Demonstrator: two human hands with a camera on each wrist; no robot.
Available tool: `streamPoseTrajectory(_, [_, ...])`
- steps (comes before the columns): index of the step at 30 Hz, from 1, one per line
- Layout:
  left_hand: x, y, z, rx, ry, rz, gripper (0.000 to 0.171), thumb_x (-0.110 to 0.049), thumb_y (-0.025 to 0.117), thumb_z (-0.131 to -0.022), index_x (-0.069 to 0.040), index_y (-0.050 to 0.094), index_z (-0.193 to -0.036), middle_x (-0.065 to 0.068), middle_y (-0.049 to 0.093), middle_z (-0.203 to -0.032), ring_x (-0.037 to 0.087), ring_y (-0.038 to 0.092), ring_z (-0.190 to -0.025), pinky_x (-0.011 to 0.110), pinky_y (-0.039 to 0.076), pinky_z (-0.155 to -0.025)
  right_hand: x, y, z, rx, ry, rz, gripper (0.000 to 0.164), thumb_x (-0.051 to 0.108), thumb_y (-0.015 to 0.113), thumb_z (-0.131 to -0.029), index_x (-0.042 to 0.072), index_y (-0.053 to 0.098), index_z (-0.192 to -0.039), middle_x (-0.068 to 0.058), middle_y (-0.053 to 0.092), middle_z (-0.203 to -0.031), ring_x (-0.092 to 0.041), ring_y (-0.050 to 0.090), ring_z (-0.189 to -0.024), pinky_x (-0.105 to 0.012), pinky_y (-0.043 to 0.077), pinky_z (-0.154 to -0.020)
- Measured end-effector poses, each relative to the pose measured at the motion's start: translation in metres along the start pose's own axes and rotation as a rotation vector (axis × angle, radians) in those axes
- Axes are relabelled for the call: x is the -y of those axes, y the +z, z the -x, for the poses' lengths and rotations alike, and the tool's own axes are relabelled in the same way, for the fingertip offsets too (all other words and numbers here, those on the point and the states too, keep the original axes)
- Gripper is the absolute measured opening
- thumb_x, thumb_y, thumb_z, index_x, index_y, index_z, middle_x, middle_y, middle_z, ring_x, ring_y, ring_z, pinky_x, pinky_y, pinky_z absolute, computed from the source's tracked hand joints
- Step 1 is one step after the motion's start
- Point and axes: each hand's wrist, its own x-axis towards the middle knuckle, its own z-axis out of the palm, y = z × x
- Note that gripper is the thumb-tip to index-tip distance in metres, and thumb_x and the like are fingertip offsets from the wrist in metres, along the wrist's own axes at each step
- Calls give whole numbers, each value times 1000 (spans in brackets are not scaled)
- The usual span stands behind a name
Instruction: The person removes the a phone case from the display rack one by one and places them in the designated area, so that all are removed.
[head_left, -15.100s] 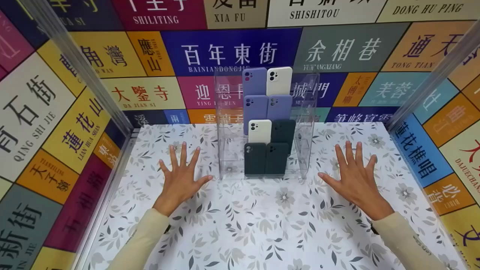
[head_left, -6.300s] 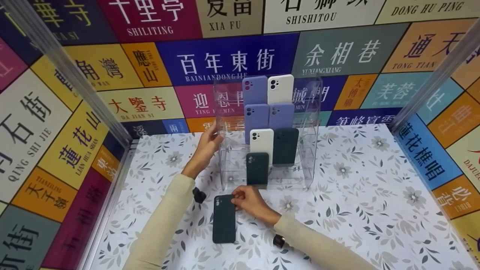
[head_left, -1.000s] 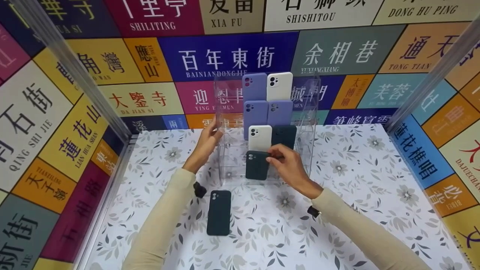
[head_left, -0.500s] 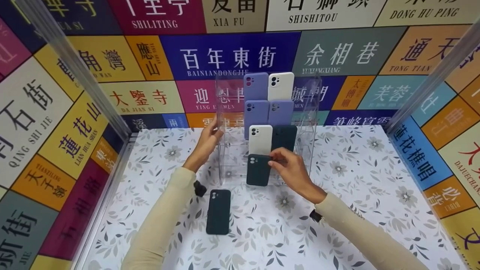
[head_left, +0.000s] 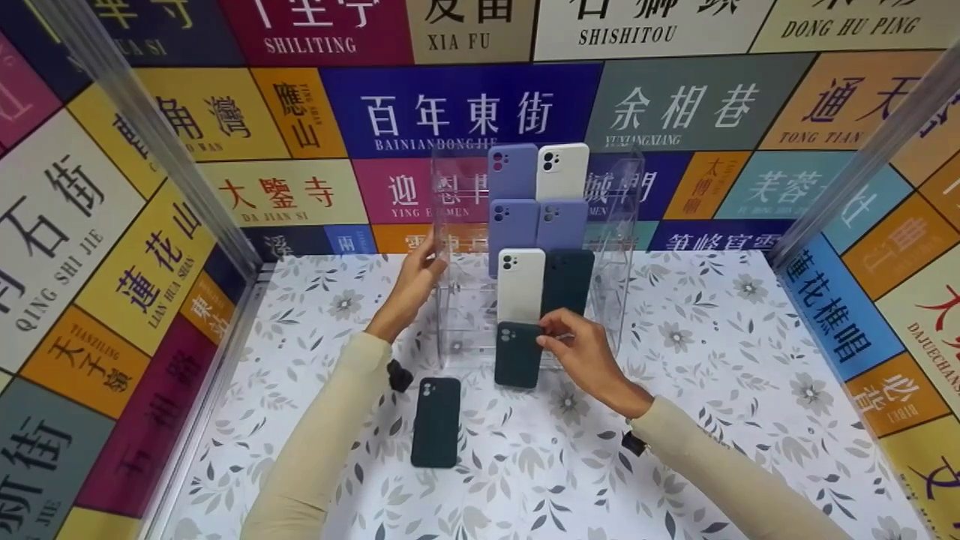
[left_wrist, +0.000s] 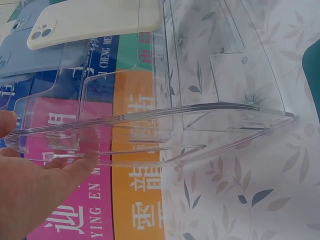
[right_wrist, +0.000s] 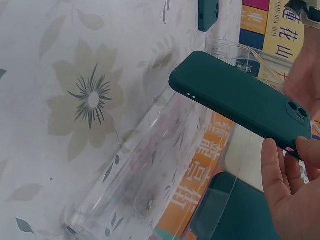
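My right hand (head_left: 589, 356) pinches a dark green phone case (head_left: 517, 360) by its upper right edge, thumb against fingers. In the right wrist view that phone case (right_wrist: 240, 100) tilts in front of the stand, its camera cutout close to the fingertips. My left hand (head_left: 409, 292) grips the left side panel of a clear acrylic display stand (left_wrist: 175, 111). A second dark green phone case (head_left: 436, 424) lies on the table, camera cutout away from me, beside my left forearm.
Still on the stepped stand are purple phone cases (head_left: 512, 172), two white phone cases (head_left: 520, 285) and a dark green phone case (head_left: 571, 274). The floral-covered table (head_left: 675, 337) meets sign-printed walls (head_left: 457, 109) at the back and sides.
Both hands were spread over the table at first, with two dark green cases on the stand's bottom step. One now lies on the table; my right hand has drawn the other toward me.
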Motion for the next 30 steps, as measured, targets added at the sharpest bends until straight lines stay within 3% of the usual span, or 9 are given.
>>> streamPoseTrajectory(10, [1, 0, 0, -4, 1, 3, 71, -1, 50, -110, -16, 27, -176, 21, 47, -167, 40, 55, -144, 59, 43, -120, -3, 6, 5, 16, 20, -27, 20, -7, 81, -95, 5, 77, -111, -7, 76, -101, -24, 73, -93, -25, 62, -79])
streamPoseTrajectory(30, [2, 0, 0, 3, -2, 1, 71, -5, 51, -112, -12, 23, -176, 22, 45, -169, 44, 49, -149, 58, 41, -123, -6, 18, 12, 57, 64, -119, 19, -8, 79, -95, 2, 77, -111, -12, 74, -97, -29, 75, -90, -27, 64, -78])
